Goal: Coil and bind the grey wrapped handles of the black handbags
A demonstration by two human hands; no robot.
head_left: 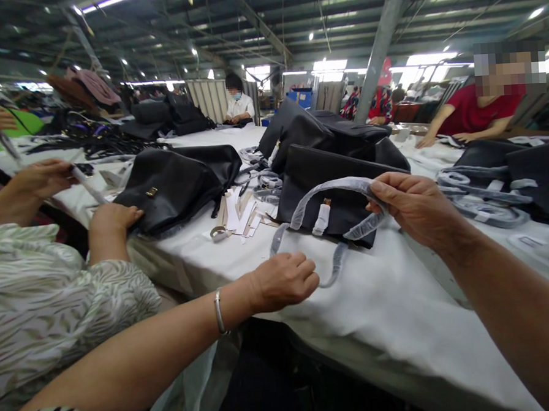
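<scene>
My right hand (406,208) pinches a bag strap (320,189) wrapped in clear film, lifting it in an arc before a black handbag (337,174). The handbag lies on the white-covered table, with a wrapped closure tab (322,218) hanging on its front under a gold-coloured fitting. My left hand (285,281), with a silver bracelet (219,311) on the wrist, is closed above the table edge. The strap's lower loop passes beside and behind its fingers; whether they grip it is hidden.
Left of me a co-worker's hands (114,223) handle another black bag (172,186). Paper strips (240,213) and a small roll (219,234) lie between the bags. Wrapped straps (483,200) and more black bags (542,179) are on the right. A person in red (476,112) works across the table.
</scene>
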